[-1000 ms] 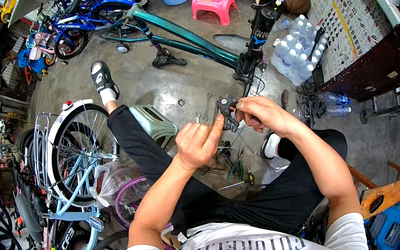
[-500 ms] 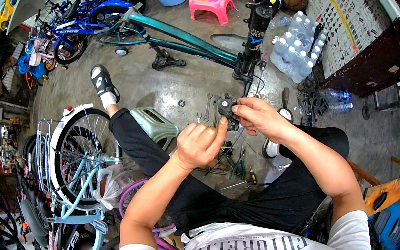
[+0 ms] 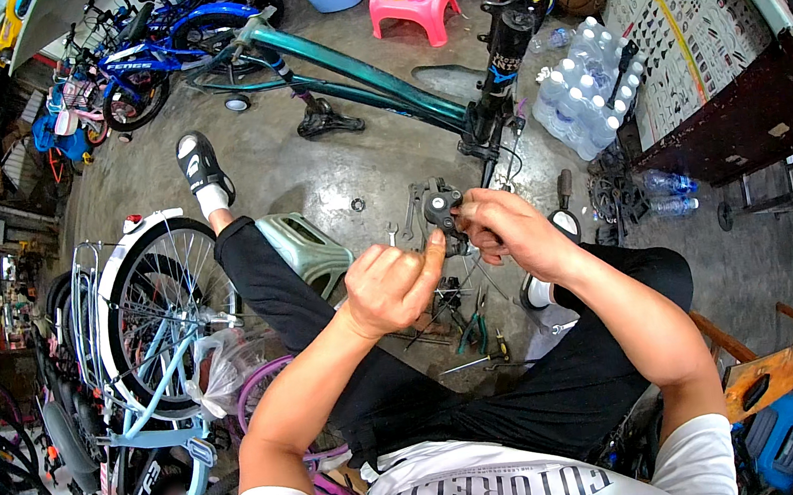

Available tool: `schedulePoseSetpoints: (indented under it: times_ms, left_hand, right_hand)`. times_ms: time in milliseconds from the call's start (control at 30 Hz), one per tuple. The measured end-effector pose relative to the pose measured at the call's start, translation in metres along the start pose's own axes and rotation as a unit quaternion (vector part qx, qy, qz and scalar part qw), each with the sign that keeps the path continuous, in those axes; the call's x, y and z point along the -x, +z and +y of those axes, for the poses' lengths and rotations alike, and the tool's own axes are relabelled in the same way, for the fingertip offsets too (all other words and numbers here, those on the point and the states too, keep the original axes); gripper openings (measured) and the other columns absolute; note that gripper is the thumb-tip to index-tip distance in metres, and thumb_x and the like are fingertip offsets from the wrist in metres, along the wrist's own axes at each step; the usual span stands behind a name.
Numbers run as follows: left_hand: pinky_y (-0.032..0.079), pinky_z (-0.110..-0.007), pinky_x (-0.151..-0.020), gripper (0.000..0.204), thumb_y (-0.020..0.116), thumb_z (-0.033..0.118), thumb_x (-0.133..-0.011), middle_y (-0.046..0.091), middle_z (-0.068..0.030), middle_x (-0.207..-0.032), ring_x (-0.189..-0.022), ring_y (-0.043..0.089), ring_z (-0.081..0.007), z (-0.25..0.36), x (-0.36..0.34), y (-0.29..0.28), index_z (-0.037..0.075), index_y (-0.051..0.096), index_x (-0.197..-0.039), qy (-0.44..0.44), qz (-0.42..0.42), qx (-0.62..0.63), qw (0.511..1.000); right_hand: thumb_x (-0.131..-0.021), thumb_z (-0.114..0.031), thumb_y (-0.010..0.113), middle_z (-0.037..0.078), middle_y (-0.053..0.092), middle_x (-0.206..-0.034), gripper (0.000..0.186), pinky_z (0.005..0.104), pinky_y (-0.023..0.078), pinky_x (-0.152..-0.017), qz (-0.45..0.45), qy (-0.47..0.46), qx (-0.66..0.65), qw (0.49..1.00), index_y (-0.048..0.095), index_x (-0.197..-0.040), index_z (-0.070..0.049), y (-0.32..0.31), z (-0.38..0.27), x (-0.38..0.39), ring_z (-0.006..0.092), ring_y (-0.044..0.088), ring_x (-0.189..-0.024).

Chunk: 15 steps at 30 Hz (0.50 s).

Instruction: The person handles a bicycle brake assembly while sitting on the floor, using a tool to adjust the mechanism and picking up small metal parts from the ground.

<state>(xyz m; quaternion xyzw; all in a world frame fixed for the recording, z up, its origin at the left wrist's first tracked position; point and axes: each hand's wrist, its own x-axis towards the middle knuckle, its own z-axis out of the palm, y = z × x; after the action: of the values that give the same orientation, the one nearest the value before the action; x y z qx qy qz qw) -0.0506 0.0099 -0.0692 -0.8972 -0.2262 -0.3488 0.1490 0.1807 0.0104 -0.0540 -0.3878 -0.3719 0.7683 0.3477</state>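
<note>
Black component at my fingertips: left hand curled against it; right hand pinched nearly closed; which grips, unclear; a slack hold could drop it.

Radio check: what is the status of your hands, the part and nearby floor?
Left hand touching lower edge of black, round-faced mechanical part. Right hand pinching its right side. Silver metal wrenches and green-handled metal pliers on grey floor.

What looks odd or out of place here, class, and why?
The teal bicycle frame: no wheel shows in its black fork. Green-handled pliers and a screwdriver also lie loose on the floor, not put away.
</note>
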Motion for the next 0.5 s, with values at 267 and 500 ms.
schedulePoseSetpoints:
  times_ms: [267,500]
  left_hand:
    - [0.039,-0.027,-0.052,0.049,0.065,0.009,-0.065,0.044,0.002,-0.07,-0.056,0.047,-0.0115,0.0015,-0.0021,-0.0024,0.0,0.075,-0.112,0.005,-0.002,0.003,1.0]
    - [0.038,-0.027,-0.051,0.046,0.067,0.008,-0.066,0.042,0.0019,-0.069,-0.056,0.047,-0.0114,-0.0008,-0.0041,-0.0034,0.0,0.075,-0.11,0.009,-0.003,0.001,1.0]
  right_hand:
    - [-0.106,-0.027,0.053,-0.008,0.036,-0.069,0.023,0.0254,0.03,-0.055,0.02,0.0,0.014,1.0,0.053,-0.091,-0.009,0.0028,0.0036,-0.0018,0.005,0.032,-0.06]
    - [-0.106,-0.026,0.053,-0.008,0.036,-0.07,0.022,0.0253,0.029,-0.055,0.005,-0.01,-0.001,1.0,0.054,-0.092,-0.008,0.003,0.0034,-0.0033,0.0049,0.032,-0.06]
